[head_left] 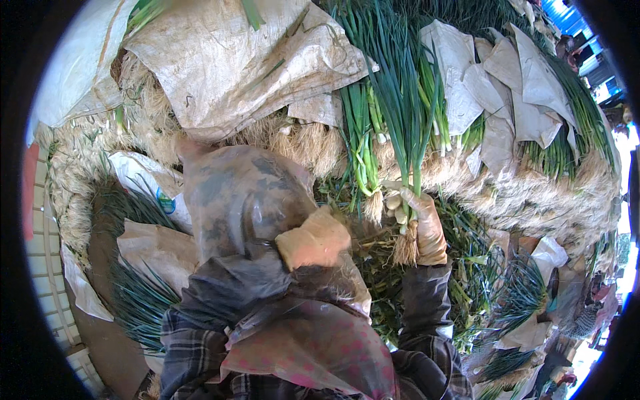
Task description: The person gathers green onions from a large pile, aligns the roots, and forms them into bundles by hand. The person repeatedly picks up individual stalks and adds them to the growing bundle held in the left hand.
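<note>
My right hand (pixel 430 230), in a soiled pale glove, is closed round the white lower ends of several green onions (pixel 408 133). Their long dark leaves stretch away over the pile, and their roots hang beside my palm. My left hand (pixel 315 239), gloved too, is bent in front of my body near the dirty plastic covering (pixel 233 200) on my lap. Motion smears it, and its fingers cannot be made out. Between my hands and the pile, another bunch of green onions (pixel 363 147) lies with its roots toward me.
A long bank of rooted green onions (pixel 507 193) runs across the far side, partly under woven sacks (pixel 247 60). Stripped leaves (pixel 467 267) litter the ground by my right arm. Bundles (pixel 143 293) lie on the left, near a tiled edge (pixel 50 267). People sit far right.
</note>
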The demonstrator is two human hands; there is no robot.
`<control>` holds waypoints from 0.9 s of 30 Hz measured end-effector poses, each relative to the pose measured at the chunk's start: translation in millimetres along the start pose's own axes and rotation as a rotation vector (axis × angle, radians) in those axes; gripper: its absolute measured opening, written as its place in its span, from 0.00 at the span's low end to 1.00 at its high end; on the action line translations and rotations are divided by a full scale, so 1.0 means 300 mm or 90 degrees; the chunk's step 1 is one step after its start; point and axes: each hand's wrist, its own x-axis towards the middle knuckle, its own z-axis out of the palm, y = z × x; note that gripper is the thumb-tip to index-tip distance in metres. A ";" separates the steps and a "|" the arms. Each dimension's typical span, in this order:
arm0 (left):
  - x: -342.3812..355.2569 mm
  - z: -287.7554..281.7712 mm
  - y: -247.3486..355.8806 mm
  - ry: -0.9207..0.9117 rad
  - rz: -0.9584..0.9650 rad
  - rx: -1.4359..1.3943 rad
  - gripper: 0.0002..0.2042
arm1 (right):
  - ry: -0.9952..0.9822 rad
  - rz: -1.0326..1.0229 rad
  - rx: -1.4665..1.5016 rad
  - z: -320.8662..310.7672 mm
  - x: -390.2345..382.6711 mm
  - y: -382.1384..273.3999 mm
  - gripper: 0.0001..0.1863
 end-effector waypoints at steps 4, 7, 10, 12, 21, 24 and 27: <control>0.023 0.052 -0.034 0.319 0.345 -0.730 0.34 | 0.019 0.030 0.025 -0.028 -0.030 -0.018 0.22; 0.102 0.060 -0.068 0.464 0.043 -0.517 0.37 | -0.022 0.041 0.061 0.002 -0.011 -0.005 0.17; 0.209 0.052 -0.057 0.244 0.090 -1.004 0.29 | -0.093 0.097 0.038 0.055 0.009 0.018 0.14; 0.253 0.042 -0.058 0.268 0.084 -1.161 0.24 | -0.185 0.030 0.089 0.082 0.003 0.039 0.15; 0.242 0.136 0.046 0.131 0.140 -1.330 0.17 | -0.124 0.139 0.085 0.083 -0.200 0.276 0.11; 0.200 0.164 0.044 0.214 0.161 -1.385 0.14 | -0.123 0.170 -0.044 -0.014 -0.222 0.404 0.09; 0.131 0.154 0.006 0.236 0.374 -1.454 0.19 | 0.021 0.237 -0.050 -0.228 -0.238 0.535 0.11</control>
